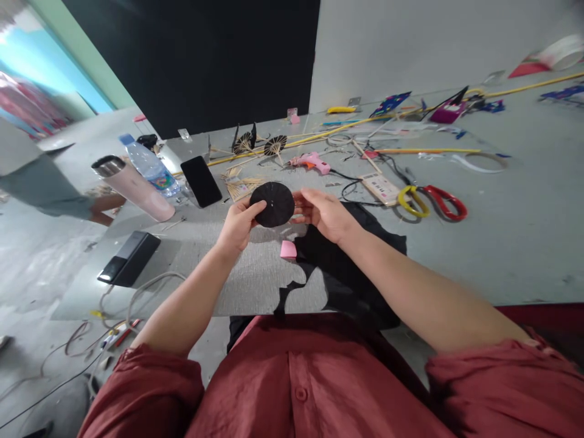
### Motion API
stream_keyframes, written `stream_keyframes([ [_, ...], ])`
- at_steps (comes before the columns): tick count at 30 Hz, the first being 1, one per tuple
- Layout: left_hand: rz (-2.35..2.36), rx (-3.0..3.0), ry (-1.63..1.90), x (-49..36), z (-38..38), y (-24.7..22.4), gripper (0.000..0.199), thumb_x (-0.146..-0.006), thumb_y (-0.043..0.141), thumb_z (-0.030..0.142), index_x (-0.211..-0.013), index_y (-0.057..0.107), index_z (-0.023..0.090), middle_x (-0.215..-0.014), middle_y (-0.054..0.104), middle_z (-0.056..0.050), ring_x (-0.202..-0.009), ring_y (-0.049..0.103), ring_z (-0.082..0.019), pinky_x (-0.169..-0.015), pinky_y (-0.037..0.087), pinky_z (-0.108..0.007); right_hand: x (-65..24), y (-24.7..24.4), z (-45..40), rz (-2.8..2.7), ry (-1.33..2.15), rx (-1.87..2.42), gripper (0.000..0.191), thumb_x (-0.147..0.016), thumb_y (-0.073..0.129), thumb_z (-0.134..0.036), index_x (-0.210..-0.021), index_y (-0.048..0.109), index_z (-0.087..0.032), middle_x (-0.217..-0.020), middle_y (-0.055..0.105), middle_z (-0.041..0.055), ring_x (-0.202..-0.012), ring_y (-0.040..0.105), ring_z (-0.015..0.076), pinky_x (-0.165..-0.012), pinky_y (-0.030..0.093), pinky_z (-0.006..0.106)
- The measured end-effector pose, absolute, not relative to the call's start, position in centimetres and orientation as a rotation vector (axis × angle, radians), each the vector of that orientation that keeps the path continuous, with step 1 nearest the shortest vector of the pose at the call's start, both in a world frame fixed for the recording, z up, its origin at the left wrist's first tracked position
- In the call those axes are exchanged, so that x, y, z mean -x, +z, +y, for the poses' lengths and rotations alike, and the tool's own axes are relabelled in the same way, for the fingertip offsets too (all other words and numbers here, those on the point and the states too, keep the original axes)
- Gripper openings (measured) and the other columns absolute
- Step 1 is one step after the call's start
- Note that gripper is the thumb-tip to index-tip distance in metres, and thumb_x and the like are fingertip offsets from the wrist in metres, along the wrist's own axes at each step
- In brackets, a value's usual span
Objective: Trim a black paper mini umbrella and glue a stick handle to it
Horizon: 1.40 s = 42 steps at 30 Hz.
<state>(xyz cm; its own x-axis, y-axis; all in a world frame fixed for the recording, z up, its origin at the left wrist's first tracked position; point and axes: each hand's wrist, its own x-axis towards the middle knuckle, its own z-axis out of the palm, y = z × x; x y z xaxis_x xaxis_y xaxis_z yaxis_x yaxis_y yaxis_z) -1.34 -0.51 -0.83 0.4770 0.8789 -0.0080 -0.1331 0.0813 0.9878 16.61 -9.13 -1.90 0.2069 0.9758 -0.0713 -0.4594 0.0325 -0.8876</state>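
A round black disc (276,205), thin and faintly ribbed with a small pale spot near its middle, is held up over the table. My left hand (241,222) grips its left edge, thumb on top and fingers underneath. At the disc's right edge is my right hand (325,213), fingers apart and stretched toward it; whether a fingertip touches the rim I cannot tell. Black cut fabric (347,261) with curved edges spreads below my right forearm. Beside it lies a pink square pad (288,249). Small black-topped stick frames (275,145) are behind the disc.
Behind my hands lie a pink glue gun (311,162), a white box (379,188) and scissors (433,202) with yellow and red handles. On the left are a phone (201,181), a tumbler (134,188), a water bottle (150,167) and a black device (130,258). Another person (55,182) is at far left.
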Motion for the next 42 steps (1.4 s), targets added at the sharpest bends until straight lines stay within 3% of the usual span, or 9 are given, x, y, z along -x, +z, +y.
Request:
stream_keyframes([
  [11, 0.834, -1.208, 0.95, 1.4, -0.2, -1.1, 0.026, -0.069, 0.079, 0.035, -0.089, 0.073, 0.02, -0.09, 0.074, -0.004, -0.079, 0.068, -0.018, -0.064, 0.055, -0.028, -17.3, -2.2, -8.9, -0.69, 0.995, 1.05, 0.008, -0.078, 0.066, -0.024, -0.076, 0.059, -0.022, -0.07, 0.068, -0.0021, -0.063, 0.067, 0.0121, -0.071, 0.055, 0.029],
  [22, 0.805, -1.124, 0.997, 1.6, 0.0, -1.2, 0.022, -0.067, 0.081, 0.031, -0.083, 0.072, 0.019, -0.083, 0.073, -0.003, -0.072, 0.066, -0.015, -0.059, 0.054, -0.024, -16.9, -2.4, -8.1, -1.108, 0.77, 1.21, 0.007, -0.073, 0.054, -0.018, -0.07, 0.054, -0.024, -0.063, 0.062, -0.0018, -0.062, 0.058, 0.0141, -0.063, 0.048, 0.029],
  [28, 0.821, -1.113, 0.998, 1.5, 0.1, -1.2, 0.025, -0.067, 0.081, 0.034, -0.084, 0.071, 0.017, -0.083, 0.073, -0.005, -0.073, 0.067, -0.017, -0.06, 0.056, -0.027, -18.8, -1.0, -9.7, -1.573, 0.483, 1.49, 0.013, -0.084, 0.05, -0.02, -0.081, 0.062, -0.023, -0.071, 0.065, 0.0017, -0.066, 0.059, 0.018, -0.067, 0.045, 0.033],
  [33, 0.82, -1.076, 0.999, 1.5, 0.1, -1.2, 0.026, -0.067, 0.081, 0.032, -0.085, 0.072, 0.015, -0.082, 0.073, -0.005, -0.069, 0.065, -0.015, -0.058, 0.055, -0.024, -20.8, -1.8, -14.5, -1.936, 0.16, 1.817, 0.017, -0.09, 0.049, -0.019, -0.095, 0.065, -0.02, -0.095, 0.07, 0.0109, -0.082, 0.065, 0.0262, -0.075, 0.049, 0.039],
  [36, 0.816, -1.06, 1.004, 1.5, 0.1, -1.2, 0.026, -0.065, 0.082, 0.031, -0.084, 0.072, 0.014, -0.082, 0.073, -0.006, -0.071, 0.066, -0.016, -0.06, 0.056, -0.024, -22.1, -3.2, -17.4, -2.062, 0.01, 1.822, 0.021, -0.093, 0.045, -0.018, -0.101, 0.065, -0.016, -0.102, 0.069, 0.0154, -0.098, 0.065, 0.0315, -0.086, 0.052, 0.045],
  [42, 0.827, -1.022, 1.016, 1.4, -0.1, -0.8, 0.021, -0.068, 0.08, 0.027, -0.082, 0.072, 0.014, -0.081, 0.073, -0.007, -0.067, 0.066, -0.014, -0.057, 0.054, -0.022, -24.0, -3.3, -19.8, -2.125, -0.092, 1.731, 0.019, -0.095, 0.047, -0.018, -0.1, 0.065, -0.018, -0.101, 0.07, 0.0142, -0.098, 0.066, 0.0297, -0.087, 0.055, 0.045],
])
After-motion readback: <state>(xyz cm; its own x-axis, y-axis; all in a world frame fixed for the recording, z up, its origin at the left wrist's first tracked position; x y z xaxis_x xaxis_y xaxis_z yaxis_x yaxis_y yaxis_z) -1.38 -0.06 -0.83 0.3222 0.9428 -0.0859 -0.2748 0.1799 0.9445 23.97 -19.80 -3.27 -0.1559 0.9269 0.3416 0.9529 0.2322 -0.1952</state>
